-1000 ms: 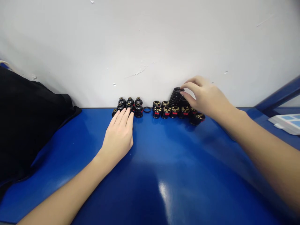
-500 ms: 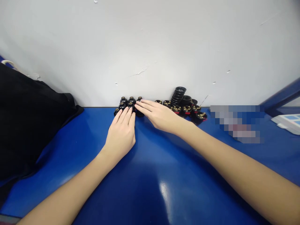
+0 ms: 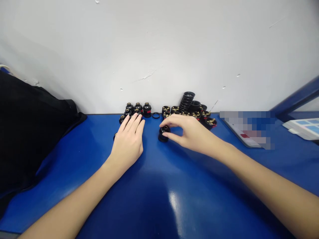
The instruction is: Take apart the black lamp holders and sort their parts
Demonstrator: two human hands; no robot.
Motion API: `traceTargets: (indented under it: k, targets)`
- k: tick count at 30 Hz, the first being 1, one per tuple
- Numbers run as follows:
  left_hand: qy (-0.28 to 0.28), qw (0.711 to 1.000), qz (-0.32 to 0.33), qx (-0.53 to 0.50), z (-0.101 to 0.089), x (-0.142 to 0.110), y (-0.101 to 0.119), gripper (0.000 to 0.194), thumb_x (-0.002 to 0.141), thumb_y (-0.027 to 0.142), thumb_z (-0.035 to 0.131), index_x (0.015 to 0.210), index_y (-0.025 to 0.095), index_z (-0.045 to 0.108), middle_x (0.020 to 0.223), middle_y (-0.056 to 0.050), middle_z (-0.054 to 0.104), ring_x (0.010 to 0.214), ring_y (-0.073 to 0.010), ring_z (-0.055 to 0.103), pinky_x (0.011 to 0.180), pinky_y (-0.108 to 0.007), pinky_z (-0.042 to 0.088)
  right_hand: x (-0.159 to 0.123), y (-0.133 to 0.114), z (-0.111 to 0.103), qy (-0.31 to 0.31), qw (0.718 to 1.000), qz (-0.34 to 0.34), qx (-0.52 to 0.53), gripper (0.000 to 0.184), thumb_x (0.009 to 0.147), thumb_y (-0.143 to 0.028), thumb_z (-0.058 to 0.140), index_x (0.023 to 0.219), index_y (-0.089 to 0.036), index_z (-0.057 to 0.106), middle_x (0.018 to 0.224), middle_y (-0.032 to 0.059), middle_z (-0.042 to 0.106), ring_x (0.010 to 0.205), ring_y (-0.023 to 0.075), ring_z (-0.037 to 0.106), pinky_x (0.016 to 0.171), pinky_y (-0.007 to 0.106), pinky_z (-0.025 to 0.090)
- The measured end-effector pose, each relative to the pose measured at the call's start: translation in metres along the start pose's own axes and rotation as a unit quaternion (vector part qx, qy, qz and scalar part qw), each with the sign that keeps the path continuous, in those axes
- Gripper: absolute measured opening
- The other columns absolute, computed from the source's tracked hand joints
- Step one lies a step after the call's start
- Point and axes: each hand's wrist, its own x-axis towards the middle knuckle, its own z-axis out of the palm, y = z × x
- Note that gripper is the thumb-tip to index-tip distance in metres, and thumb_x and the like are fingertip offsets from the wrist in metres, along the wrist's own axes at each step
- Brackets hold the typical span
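Observation:
In the head view my right hand [image 3: 186,131] pinches a black lamp holder [image 3: 163,135] between thumb and fingers, just above or on the blue table. My left hand [image 3: 129,141] lies flat, fingers straight, over the front of a cluster of black domed lamp holders [image 3: 129,107] with brass-ringed tops, partly covering them. At that cluster's right end stands a lamp holder with a red mark [image 3: 147,110]. A loose black ring [image 3: 156,115] lies between this cluster and a group of open lamp holder parts [image 3: 196,115] showing brass contacts.
A tilted stack of black threaded rings [image 3: 186,101] rises behind the open parts against the white wall [image 3: 159,49]. Black fabric [image 3: 32,132] covers the table's left side. A flat tray-like item [image 3: 243,134], partly blurred out, and a white case [image 3: 304,127] lie on the right.
My right hand has left the cluster, moved right and toward me, and now grips a lamp holder. The loose ring has come into sight. My left hand stays nearly in place.

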Motion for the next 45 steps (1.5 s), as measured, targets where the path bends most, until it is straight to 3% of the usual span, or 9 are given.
traceTargets:
  k: [6, 11, 14, 18, 22, 25, 27, 41, 45]
  targets:
    - [0.041, 0.988, 0.042, -0.146, 0.0, -0.001, 0.018, 0.036, 0.102, 0.01, 0.052, 0.137, 0.01, 0.063, 0.137, -0.016, 0.073, 0.135, -0.0285, 0.065, 0.121, -0.049, 0.051, -0.037, 0.001, 0.018, -0.011, 0.991, 0.104, 0.083, 0.033, 0.091, -0.025, 0.079, 0.123, -0.021, 0.072, 0.116, 0.0049, 0.081, 0.101, 0.0237, 0.079, 0.097, 0.039, 0.063]
    - [-0.027, 0.971, 0.019, -0.237, -0.001, -0.005, 0.029, 0.04, 0.107, 0.019, 0.051, 0.147, 0.018, 0.055, 0.128, -0.012, 0.073, 0.117, -0.0252, 0.069, 0.105, -0.044, 0.059, -0.049, 0.01, 0.04, 0.0, 0.991, 0.095, 0.093, 0.03, 0.095, -0.035, 0.076, 0.122, -0.023, 0.07, 0.116, 0.0072, 0.08, 0.104, 0.028, 0.075, 0.094, 0.046, 0.06]
    - [-0.042, 0.962, -0.009, -0.271, -0.002, -0.005, 0.029, 0.044, 0.107, 0.024, 0.053, 0.151, 0.021, 0.05, 0.127, -0.011, 0.07, 0.115, -0.0254, 0.068, 0.104, -0.044, 0.058, -0.049, 0.01, 0.037, -0.011, 0.987, 0.082, 0.136, 0.029, 0.102, -0.037, 0.067, 0.127, -0.023, 0.066, 0.12, 0.0089, 0.077, 0.105, 0.026, 0.073, 0.096, 0.044, 0.059]
    - [-0.059, 0.951, -0.027, -0.301, -0.001, -0.006, 0.027, 0.056, 0.105, 0.03, 0.06, 0.157, 0.022, 0.041, 0.126, -0.011, 0.068, 0.11, -0.0251, 0.069, 0.1, -0.043, 0.059, -0.05, 0.009, 0.03, -0.049, 0.978, 0.093, 0.18, 0.031, 0.106, -0.045, 0.06, 0.125, -0.022, 0.07, 0.107, 0.0071, 0.076, 0.087, 0.0215, 0.071, 0.08, 0.037, 0.06]
    - [-0.105, 0.938, -0.013, -0.33, -0.001, -0.006, 0.026, 0.04, 0.105, 0.035, 0.062, 0.142, 0.023, 0.051, 0.128, -0.01, 0.067, 0.111, -0.024, 0.07, 0.095, -0.039, 0.06, -0.052, 0.009, 0.03, -0.056, 0.944, 0.17, 0.278, 0.037, 0.097, -0.05, 0.072, 0.121, -0.022, 0.072, 0.092, 0.0033, 0.075, 0.074, 0.0177, 0.069, 0.068, 0.032, 0.057]
    - [-0.128, 0.926, -0.045, -0.352, -0.001, -0.006, 0.026, 0.029, 0.103, 0.036, 0.065, 0.127, 0.022, 0.054, 0.116, -0.007, 0.07, 0.101, -0.0232, 0.072, 0.085, -0.036, 0.06, -0.051, 0.009, 0.033, -0.039, 0.899, 0.225, 0.373, 0.04, 0.088, -0.051, 0.081, 0.111, -0.02, 0.07, 0.086, 0.0031, 0.076, 0.08, 0.0203, 0.074, 0.076, 0.035, 0.061]
    - [-0.143, 0.92, -0.053, -0.36, -0.001, -0.006, 0.026, 0.028, 0.104, 0.034, 0.063, 0.126, 0.022, 0.053, 0.112, -0.006, 0.072, 0.097, -0.0232, 0.073, 0.081, -0.036, 0.058, -0.051, 0.008, 0.033, -0.034, 0.887, 0.232, 0.398, 0.04, 0.086, -0.051, 0.083, 0.107, -0.02, 0.068, 0.089, 0.0043, 0.078, 0.086, 0.022, 0.076, 0.082, 0.038, 0.062]
    - [-0.165, 0.904, -0.034, -0.393, 0.0, -0.005, 0.031, 0.015, 0.108, 0.033, 0.052, 0.117, 0.021, 0.054, 0.101, -0.005, 0.067, 0.085, -0.0208, 0.065, 0.076, -0.034, 0.052, -0.055, 0.001, 0.032, -0.018, 0.909, 0.192, 0.37, 0.034, 0.09, -0.048, 0.08, 0.109, -0.022, 0.067, 0.095, 0.0041, 0.077, 0.086, 0.0216, 0.077, 0.081, 0.038, 0.065]
    - [-0.172, 0.892, -0.049, -0.415, -0.001, -0.006, 0.032, 0.016, 0.108, 0.035, 0.051, 0.116, 0.021, 0.055, 0.094, -0.003, 0.066, 0.079, -0.0189, 0.063, 0.071, -0.032, 0.05, -0.055, 0.001, 0.029, 0.011, 0.938, 0.137, 0.318, 0.03, 0.091, -0.044, 0.082, 0.108, -0.023, 0.068, 0.102, 0.0053, 0.074, 0.091, 0.0215, 0.076, 0.087, 0.039, 0.066]
